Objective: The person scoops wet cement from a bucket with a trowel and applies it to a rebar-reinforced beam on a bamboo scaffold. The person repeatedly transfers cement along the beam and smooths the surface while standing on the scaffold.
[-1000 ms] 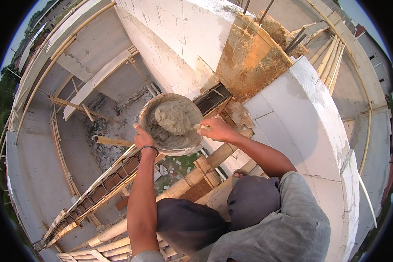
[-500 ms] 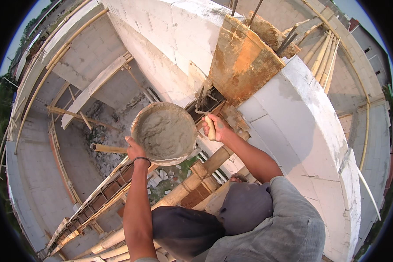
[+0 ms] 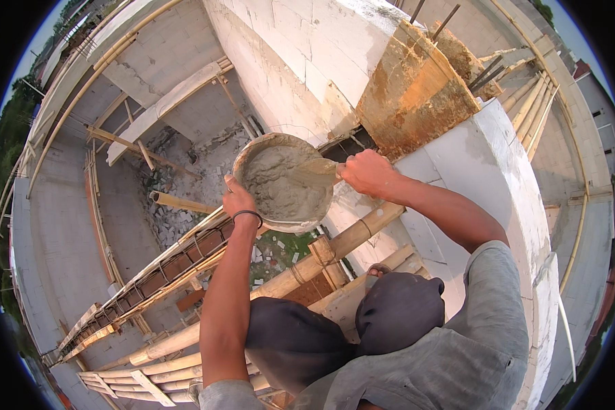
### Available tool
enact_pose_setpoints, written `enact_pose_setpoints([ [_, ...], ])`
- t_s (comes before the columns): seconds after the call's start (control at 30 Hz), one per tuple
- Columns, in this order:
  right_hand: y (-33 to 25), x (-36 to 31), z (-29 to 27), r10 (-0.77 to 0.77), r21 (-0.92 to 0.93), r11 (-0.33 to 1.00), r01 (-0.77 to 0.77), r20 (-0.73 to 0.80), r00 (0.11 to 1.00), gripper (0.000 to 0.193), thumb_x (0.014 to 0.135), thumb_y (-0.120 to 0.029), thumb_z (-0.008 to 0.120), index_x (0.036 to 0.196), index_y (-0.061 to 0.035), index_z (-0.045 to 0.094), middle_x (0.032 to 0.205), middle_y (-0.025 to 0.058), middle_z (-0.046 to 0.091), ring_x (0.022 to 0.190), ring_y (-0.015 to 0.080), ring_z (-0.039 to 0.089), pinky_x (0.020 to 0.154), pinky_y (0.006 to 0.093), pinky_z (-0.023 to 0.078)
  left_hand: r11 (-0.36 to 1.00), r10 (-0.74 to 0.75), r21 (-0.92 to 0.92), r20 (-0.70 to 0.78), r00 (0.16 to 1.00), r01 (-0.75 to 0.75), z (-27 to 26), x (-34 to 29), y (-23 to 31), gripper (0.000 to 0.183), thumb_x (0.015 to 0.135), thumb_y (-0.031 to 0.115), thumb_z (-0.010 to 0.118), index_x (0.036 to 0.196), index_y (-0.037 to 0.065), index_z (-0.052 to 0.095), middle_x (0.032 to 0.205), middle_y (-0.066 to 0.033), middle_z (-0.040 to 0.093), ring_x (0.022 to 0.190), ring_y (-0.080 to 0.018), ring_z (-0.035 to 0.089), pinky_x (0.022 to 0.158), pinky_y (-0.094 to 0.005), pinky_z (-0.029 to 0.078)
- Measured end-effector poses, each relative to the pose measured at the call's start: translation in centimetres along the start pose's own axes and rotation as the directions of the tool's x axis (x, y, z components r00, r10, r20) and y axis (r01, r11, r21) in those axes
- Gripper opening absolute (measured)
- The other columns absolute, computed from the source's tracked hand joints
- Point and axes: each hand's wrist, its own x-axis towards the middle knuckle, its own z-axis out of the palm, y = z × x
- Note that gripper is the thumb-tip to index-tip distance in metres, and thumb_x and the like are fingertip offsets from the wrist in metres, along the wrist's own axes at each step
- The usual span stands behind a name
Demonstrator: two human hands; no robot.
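My left hand [image 3: 239, 198] grips the near left rim of a round bowl [image 3: 295, 224] and holds it up in front of me. Wet grey mortar [image 3: 270, 181] fills much of the bowl. Closed round the handle of a trowel [image 3: 316, 171], my right hand [image 3: 365, 171] is at the bowl's right rim. The trowel's blade lies over the mortar, smeared with it, and its tip seems to touch the surface. Just beyond my right hand stands a rusty, mortar-stained formwork panel [image 3: 420, 92], with a dark gap at its foot.
White block walls [image 3: 280, 61] rise ahead and to the right [image 3: 471, 178]. Bamboo scaffold poles [image 3: 348, 239] run below my hands, lashed together. A steel rebar cage [image 3: 157, 273] lies at the left. Rubble [image 3: 178, 212] covers the ground far below. Rebar ends [image 3: 445, 20] stick up behind the formwork.
My right hand has brought the trowel from the gap by the formwork back over the bowl, laying its blade on the mortar. The whole view has shifted, so everything sits further right.
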Motion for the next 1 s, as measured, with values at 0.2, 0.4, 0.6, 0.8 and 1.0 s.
enact_pose_setpoints([
  [0.2, -2.2, 2.4, 3.9, -0.003, 0.525, 0.851, -0.015, 0.033, 0.999, 0.035, 0.081, -0.034, 0.064, 0.102, -0.0072, 0.071, 0.089, 0.0235, 0.069, 0.088, 0.0417, 0.066, 0.078, 0.0496, 0.053, 0.992, 0.094, -0.079, -0.086, 0.992, -0.101, 0.3, -0.6, 1.1, 0.077, 0.097, 0.059, 0.037, 0.098, -0.011, 0.067, 0.086, -0.0288, 0.067, 0.079, -0.0434, 0.062, 0.073, -0.0541, 0.044],
  [0.4, -3.1, 3.1, 5.1, 0.072, 0.661, 0.749, -0.044, -0.014, 0.997, 0.04, 0.08, -0.039, 0.066, 0.107, -0.0102, 0.07, 0.094, 0.0209, 0.07, 0.093, 0.041, 0.065, 0.081, 0.0492, 0.051, 0.997, 0.073, 0.037, -0.034, 0.997, -0.072, -1.2, 0.2, 0.7, 0.077, 0.097, 0.059, 0.038, 0.092, -0.012, 0.067, 0.081, -0.0264, 0.067, 0.074, -0.0413, 0.061, 0.069, -0.0529, 0.042],
  [0.6, 1.9, 2.6, 1.6, 0.153, 0.627, 0.776, -0.066, -0.086, 0.984, 0.042, 0.079, -0.037, 0.067, 0.112, -0.0108, 0.069, 0.098, 0.0197, 0.069, 0.093, 0.0384, 0.066, 0.081, 0.047, 0.051, 0.996, -0.078, -0.036, -0.052, 0.996, 0.077, -2.5, 2.9, -1.1, 0.082, 0.094, 0.066, 0.039, 0.097, -0.011, 0.067, 0.082, -0.0226, 0.067, 0.074, -0.0356, 0.062, 0.068, -0.0508, 0.044],
  [0.8, 8.7, -0.5, -0.9, 0.258, 0.455, 0.874, -0.172, -0.134, 0.957, 0.037, 0.079, -0.031, 0.066, 0.109, -0.0104, 0.07, 0.096, 0.018, 0.07, 0.092, 0.0357, 0.066, 0.08, 0.0443, 0.051, 0.965, -0.213, -0.147, 0.036, 0.976, 0.216, -3.8, 5.4, -4.0, 0.09, 0.088, 0.074, 0.039, 0.121, -0.008, 0.059, 0.108, -0.0205, 0.062, 0.096, -0.0339, 0.059, 0.083, -0.0476, 0.045],
  [1.0, 9.6, -0.2, 6.3, 0.236, -0.002, 0.967, -0.255, -0.375, 0.896, 0.022, 0.08, -0.021, 0.063, 0.1, -0.0126, 0.067, 0.087, 0.0085, 0.066, 0.087, 0.0274, 0.065, 0.072, 0.0419, 0.049, 0.954, -0.261, -0.154, -0.018, 0.965, 0.255, -3.6, 6.6, -5.2, 0.092, 0.086, 0.076, 0.041, 0.121, -0.007, 0.06, 0.108, -0.0199, 0.062, 0.096, -0.0335, 0.06, 0.083, -0.0468, 0.045],
])
